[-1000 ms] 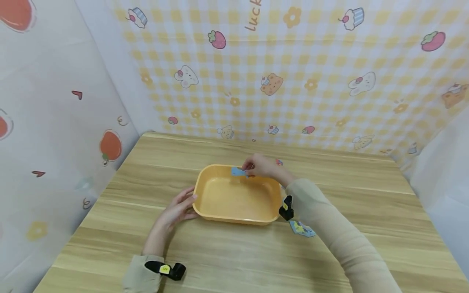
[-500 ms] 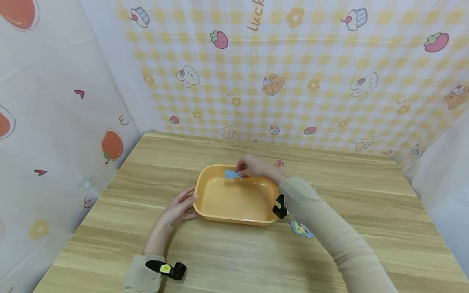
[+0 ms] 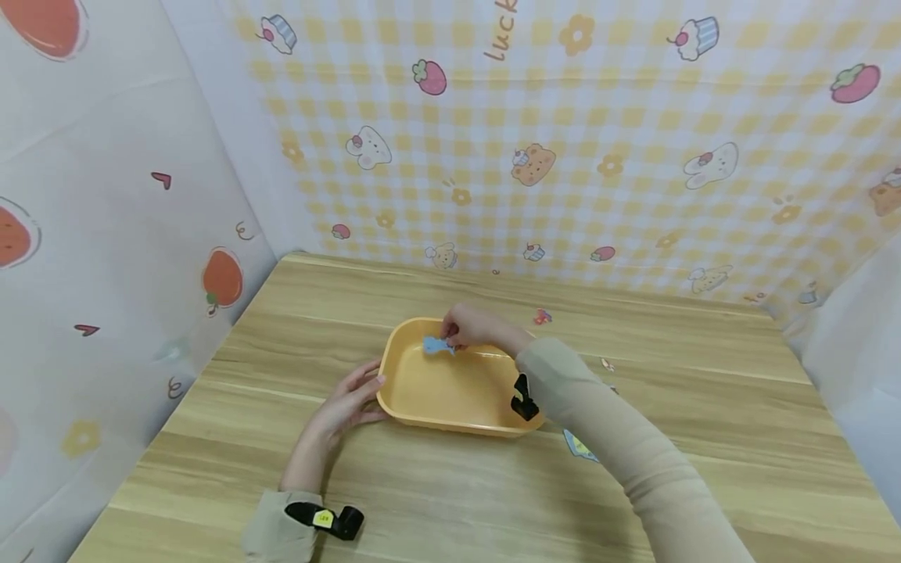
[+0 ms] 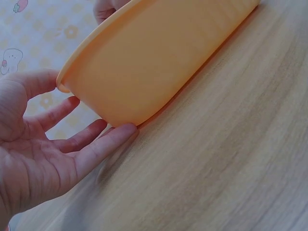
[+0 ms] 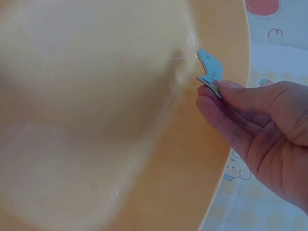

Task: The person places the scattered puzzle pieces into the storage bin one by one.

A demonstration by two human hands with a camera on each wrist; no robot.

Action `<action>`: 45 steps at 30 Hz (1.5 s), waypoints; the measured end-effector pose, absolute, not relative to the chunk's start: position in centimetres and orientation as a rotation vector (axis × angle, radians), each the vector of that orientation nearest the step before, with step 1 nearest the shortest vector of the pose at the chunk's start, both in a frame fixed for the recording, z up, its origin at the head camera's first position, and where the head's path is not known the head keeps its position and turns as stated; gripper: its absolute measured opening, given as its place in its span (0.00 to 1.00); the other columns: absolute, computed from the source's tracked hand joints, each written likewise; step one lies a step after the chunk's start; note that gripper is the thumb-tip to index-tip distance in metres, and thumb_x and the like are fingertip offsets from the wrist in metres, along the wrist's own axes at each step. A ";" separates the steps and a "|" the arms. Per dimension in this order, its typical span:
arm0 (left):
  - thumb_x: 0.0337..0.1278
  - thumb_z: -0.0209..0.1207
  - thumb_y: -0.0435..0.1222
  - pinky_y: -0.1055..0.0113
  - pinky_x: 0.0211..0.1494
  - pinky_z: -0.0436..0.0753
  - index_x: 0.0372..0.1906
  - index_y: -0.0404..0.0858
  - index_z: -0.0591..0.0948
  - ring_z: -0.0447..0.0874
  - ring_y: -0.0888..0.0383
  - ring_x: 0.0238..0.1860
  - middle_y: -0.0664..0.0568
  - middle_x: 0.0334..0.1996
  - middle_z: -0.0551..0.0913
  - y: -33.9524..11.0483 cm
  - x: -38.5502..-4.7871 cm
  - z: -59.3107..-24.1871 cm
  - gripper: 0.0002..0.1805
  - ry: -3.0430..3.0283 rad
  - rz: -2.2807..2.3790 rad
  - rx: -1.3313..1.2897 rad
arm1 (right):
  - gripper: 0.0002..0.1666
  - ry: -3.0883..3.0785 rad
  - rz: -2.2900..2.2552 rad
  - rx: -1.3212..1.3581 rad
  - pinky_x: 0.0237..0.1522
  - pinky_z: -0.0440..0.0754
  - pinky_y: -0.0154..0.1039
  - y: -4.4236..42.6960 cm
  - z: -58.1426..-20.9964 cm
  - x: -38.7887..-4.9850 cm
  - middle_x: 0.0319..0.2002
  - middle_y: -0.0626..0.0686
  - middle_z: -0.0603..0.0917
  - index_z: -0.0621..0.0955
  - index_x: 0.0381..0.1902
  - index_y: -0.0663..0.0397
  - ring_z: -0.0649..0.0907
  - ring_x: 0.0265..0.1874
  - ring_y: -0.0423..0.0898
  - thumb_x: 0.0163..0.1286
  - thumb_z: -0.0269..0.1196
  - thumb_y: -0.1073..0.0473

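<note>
A yellow-orange plastic basin (image 3: pixel 457 427) stands on the table. My left hand (image 3: pixel 349 403) is at its left end. In the left wrist view the fingers of this hand (image 4: pixel 48 144) are spread and fairly straight against the basin's outer wall (image 4: pixel 144 62), with the thumb at the rim. Over the basin's far left part, my right hand (image 3: pixel 473 325) pinches a thin light-blue flat cut-out piece (image 3: pixel 435 345). Seen from the right wrist, the thumb and fingertips of that hand (image 5: pixel 262 120) grip one end of the blue piece (image 5: pixel 211 66), near the inner wall.
Right of the basin lie a light-blue piece with a yellow figure (image 3: pixel 580 446), partly behind the right sleeve, and a small red piece (image 3: pixel 542 316). Another small piece (image 3: pixel 607 364) lies between them. Patterned cloth (image 3: pixel 493 156) hangs behind the wood-grain table (image 3: pixel 436 500).
My right hand has moved left and slightly nearer, carrying the blue cut-out piece lower over the basin. More small pieces show beside the right sleeve. My left hand stays at the basin.
</note>
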State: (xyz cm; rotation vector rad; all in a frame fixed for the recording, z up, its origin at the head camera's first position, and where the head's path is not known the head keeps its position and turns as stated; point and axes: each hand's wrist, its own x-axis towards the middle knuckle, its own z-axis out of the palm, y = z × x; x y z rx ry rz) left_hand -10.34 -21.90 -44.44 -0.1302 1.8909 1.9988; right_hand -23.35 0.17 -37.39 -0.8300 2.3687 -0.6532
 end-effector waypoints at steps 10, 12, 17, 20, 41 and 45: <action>0.65 0.48 0.41 0.57 0.49 0.82 0.70 0.38 0.53 0.77 0.53 0.51 0.33 0.64 0.59 -21.5 -9.6 -44.5 0.32 1.905 2.007 -0.212 | 0.10 2.385 -0.528 -0.890 0.30 0.83 0.31 -1.6 -38.6 -22.6 0.38 0.61 0.84 0.81 0.40 0.67 0.85 0.32 0.52 0.59 0.60 0.72; 0.65 0.48 0.41 0.58 0.49 0.82 0.70 0.37 0.52 0.77 0.53 0.50 0.33 0.64 0.59 -21.5 -9.6 -44.5 0.32 1.902 2.012 -0.212 | 0.10 2.388 -0.504 -0.893 0.31 0.83 0.32 -1.8 -39.1 -22.7 0.37 0.60 0.84 0.82 0.39 0.66 0.85 0.31 0.50 0.59 0.60 0.73; 0.65 0.49 0.42 0.57 0.49 0.82 0.70 0.37 0.53 0.78 0.54 0.50 0.32 0.65 0.59 -21.3 -9.7 -44.6 0.33 1.897 2.009 -0.202 | 0.06 2.414 -0.465 -1.070 0.32 0.82 0.30 -1.2 -45.3 -26.2 0.33 0.52 0.83 0.83 0.34 0.59 0.81 0.28 0.40 0.58 0.62 0.70; 0.64 0.49 0.42 0.56 0.49 0.82 0.69 0.38 0.53 0.78 0.53 0.50 0.33 0.65 0.60 -21.2 -9.8 -44.6 0.33 1.903 2.005 -0.201 | 0.05 2.375 -0.479 -1.132 0.33 0.80 0.28 -1.0 -50.1 -29.6 0.32 0.47 0.83 0.84 0.31 0.51 0.79 0.30 0.37 0.55 0.66 0.65; 0.65 0.48 0.41 0.56 0.50 0.81 0.70 0.36 0.52 0.74 0.49 0.54 0.32 0.64 0.58 -21.7 -10.4 -44.5 0.32 1.921 1.993 -0.188 | 0.13 2.379 -0.664 -1.035 0.44 0.80 0.35 1.7 -38.0 -22.8 0.39 0.58 0.84 0.79 0.45 0.65 0.81 0.39 0.48 0.64 0.58 0.63; 0.66 0.47 0.41 0.57 0.50 0.81 0.70 0.36 0.52 0.76 0.52 0.53 0.32 0.65 0.58 -21.7 -10.4 -44.5 0.32 1.920 1.991 -0.174 | 0.12 2.414 -0.762 -1.016 0.42 0.80 0.35 3.5 -37.5 -23.1 0.38 0.58 0.83 0.79 0.44 0.65 0.81 0.38 0.48 0.65 0.57 0.63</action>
